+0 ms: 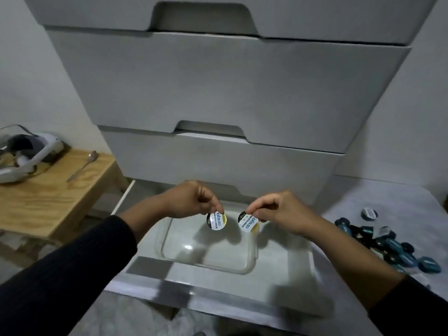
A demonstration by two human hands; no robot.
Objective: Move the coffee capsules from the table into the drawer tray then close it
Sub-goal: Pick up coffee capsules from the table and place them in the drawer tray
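Capsules [217, 221] lid-up (both pinched)

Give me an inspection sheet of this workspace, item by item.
Surface: pale table at right; open drawer below the hands.
Job's things: clear tray in the drawer, no capsules seen in it; pile of blue capsules on the table; left capsule and right capsule held above the tray.
Clutter: spoon and white headset on the wooden side table.
Grips: left hand pinches one capsule by its rim; right hand pinches the other.
Cables: nothing seen.
Surroundings: closed grey drawers above the open one; pale wall behind.
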